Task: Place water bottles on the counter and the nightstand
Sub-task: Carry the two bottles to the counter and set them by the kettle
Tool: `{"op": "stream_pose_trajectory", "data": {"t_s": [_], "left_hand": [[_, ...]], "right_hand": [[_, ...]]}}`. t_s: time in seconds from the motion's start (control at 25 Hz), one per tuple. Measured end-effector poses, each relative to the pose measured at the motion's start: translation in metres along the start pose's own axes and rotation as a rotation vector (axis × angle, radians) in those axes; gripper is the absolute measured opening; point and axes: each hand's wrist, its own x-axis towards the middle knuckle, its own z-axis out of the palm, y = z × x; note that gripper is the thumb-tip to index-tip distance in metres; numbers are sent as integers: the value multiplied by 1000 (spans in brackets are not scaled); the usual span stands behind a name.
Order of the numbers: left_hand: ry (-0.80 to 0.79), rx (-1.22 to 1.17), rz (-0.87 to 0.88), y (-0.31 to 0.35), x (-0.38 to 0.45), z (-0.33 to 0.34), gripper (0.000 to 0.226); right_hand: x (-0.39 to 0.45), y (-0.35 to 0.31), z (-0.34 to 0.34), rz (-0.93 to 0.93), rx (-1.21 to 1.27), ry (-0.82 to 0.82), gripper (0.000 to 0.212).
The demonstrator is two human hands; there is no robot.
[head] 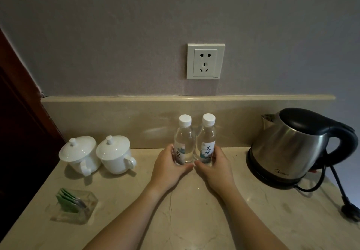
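Observation:
Two small clear water bottles with white caps stand upright side by side on the beige marble counter [191, 216], close to the backsplash. My left hand [169, 169] wraps around the lower part of the left bottle [184, 138]. My right hand [213, 169] wraps the lower part of the right bottle [208, 138]. Both bottles carry printed labels, and their bases are partly hidden by my fingers. The nightstand is not in view.
Two white lidded cups [97, 154] stand at the left. A glass holder with green sachets [75, 206] sits front left. A steel electric kettle [292, 148] with a black cord and plug [350, 210] is at the right. A wall socket [205, 61] is above.

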Motion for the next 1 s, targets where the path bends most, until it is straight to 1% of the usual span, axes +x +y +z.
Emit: {"op": "stream_pose_trajectory", "data": {"t_s": [0.12, 0.28, 0.36, 0.48, 0.68, 0.8, 0.88, 0.92, 0.96, 1.0], "left_hand": [[95, 80, 3, 4, 1, 8, 65], [151, 112, 17, 7, 4, 10, 65], [173, 118, 24, 9, 6, 11, 64], [174, 120, 6, 9, 8, 13, 65], [194, 183, -4, 10, 9, 16, 65], [187, 213, -17, 14, 5, 15, 70], [189, 175, -27, 22, -6, 10, 87], [200, 144, -26, 29, -12, 4, 96], [219, 130, -11, 38, -17, -4, 98], [243, 133, 30, 50, -22, -15, 92]], "right_hand": [[3, 2, 3, -4, -16, 31, 54], [6, 4, 7, -21, -51, 41, 59], [9, 4, 9, -15, -80, 59, 60], [11, 3, 10, -10, -95, 77, 54], [14, 4, 12, -4, -128, 101, 60], [13, 4, 13, 2, -118, 77, 69], [8, 0, 10, 28, -53, 61, 88], [5, -5, 6, 38, -42, 81, 97], [2, -15, 2, 25, -48, 118, 99], [0, -27, -4, -13, -58, 166, 94]]}}
